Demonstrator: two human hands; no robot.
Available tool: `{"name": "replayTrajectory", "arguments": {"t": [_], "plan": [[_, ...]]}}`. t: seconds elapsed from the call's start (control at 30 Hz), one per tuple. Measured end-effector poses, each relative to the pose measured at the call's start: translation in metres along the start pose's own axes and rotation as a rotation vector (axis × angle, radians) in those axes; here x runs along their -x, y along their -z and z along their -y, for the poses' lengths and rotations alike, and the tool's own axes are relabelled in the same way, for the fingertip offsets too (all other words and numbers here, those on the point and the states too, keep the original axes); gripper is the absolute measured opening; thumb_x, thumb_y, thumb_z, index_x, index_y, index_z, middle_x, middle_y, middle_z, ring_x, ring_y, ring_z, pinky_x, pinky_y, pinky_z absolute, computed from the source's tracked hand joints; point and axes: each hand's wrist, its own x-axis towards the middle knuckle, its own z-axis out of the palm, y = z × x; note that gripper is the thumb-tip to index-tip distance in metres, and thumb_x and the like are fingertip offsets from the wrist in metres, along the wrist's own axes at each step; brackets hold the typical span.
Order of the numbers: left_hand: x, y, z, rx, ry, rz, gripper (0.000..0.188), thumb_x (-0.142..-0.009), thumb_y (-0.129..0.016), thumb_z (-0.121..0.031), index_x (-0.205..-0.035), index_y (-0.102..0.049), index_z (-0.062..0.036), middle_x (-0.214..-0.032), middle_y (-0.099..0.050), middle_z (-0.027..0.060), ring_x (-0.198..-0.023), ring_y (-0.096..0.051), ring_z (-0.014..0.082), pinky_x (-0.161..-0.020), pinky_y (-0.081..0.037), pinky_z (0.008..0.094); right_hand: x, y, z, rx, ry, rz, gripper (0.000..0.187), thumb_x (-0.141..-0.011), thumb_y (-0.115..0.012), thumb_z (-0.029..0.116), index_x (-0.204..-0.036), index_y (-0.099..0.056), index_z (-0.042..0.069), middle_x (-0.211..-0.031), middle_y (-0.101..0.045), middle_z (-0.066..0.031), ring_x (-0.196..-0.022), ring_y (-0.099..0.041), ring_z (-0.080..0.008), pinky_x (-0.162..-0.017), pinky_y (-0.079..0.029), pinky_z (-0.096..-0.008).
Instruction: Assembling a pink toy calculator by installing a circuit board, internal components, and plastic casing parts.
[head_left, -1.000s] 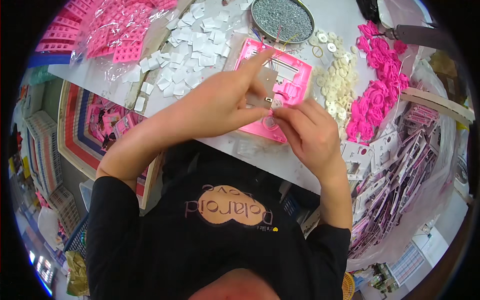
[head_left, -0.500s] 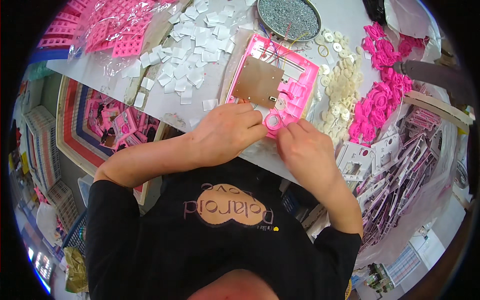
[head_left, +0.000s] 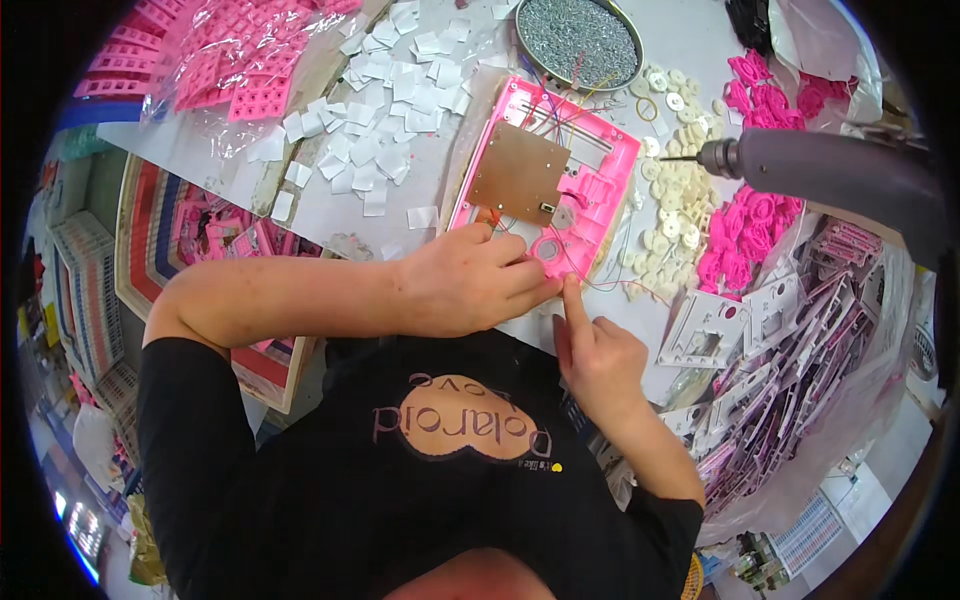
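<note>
A pink plastic casing [head_left: 603,222] lies tilted on the table, with a brown circuit board [head_left: 518,172] and thin coloured wires on it. My left hand [head_left: 478,280] is at its near left edge, fingers bent and closed on that edge beside a round pink ring [head_left: 546,249]. My right hand [head_left: 604,362] has its index finger stretched out, the tip touching the near edge by the left fingertips. Its other fingers are curled, and nothing shows in it. Thin wires [head_left: 612,287] trail out to the right past that fingertip.
An electric screwdriver [head_left: 790,160] reaches in from the right, its bit pointing left. Beyond the casing stands a round tray of screws [head_left: 582,88]. White paper squares [head_left: 385,110] lie left; cream plastic parts [head_left: 672,205], pink parts [head_left: 755,215] and stacked white-pink panels [head_left: 790,360] lie right.
My right hand has drawn back toward me, its index finger now extended. Wires now trail to the right. The screwdriver has swung further into view. The casing has shifted slightly.
</note>
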Motion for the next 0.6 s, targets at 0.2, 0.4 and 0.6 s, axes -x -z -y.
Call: {"name": "replayTrajectory", "arguments": {"t": [0.2, 0.4, 0.6], "plan": [[0.001, 0.003, -0.003, -0.008, 0.04, 0.053, 0.054, -0.081, -0.061, -0.019, -0.134, -0.064, -0.0125, -0.095, -0.057, 0.0007, -0.089, -0.055, 0.0197, -0.071, -0.046, 0.0352, -0.098, 0.038, -0.035, -0.331, -0.073, 0.007, 0.024, -0.088, -0.069, 0.014, -0.11, -0.075, 0.005, -0.066, -0.066, -0.012, -0.054, -0.063, -0.0269, -0.055, -0.049, -0.0351], [-0.011, 0.026, 0.025, 0.346, 0.343, -0.233, 0.033, -0.084, -0.066, -0.013, -0.116, -0.069, -0.0091, -0.089, -0.062, 0.0085, -0.081, -0.062, 0.0314, -0.071, -0.051, 0.042, -0.167, 0.012, -0.047, -0.564, -0.275, -0.031, 0.022, -0.093, -0.066, 0.013, -0.108, -0.073, -0.001, -0.07, -0.07, -0.0102, -0.061, -0.067, -0.0153, -0.058, -0.05, -0.0293], [-0.047, 0.021, 0.078, 0.036, 0.668, -0.319, 0.017, -0.083, -0.07, -0.02, -0.087, -0.063, -0.0055, -0.082, -0.064, 0.0114, -0.079, -0.065, 0.0331, -0.07, -0.052, 0.0436, -0.168, 0.011, -0.047, -0.708, -0.299, 0.012, 0.024, -0.091, -0.064, 0.016, -0.103, -0.073, -0.002, -0.075, -0.071, -0.0156, -0.065, -0.07, -0.0229, -0.063, -0.054, -0.0351]]}}
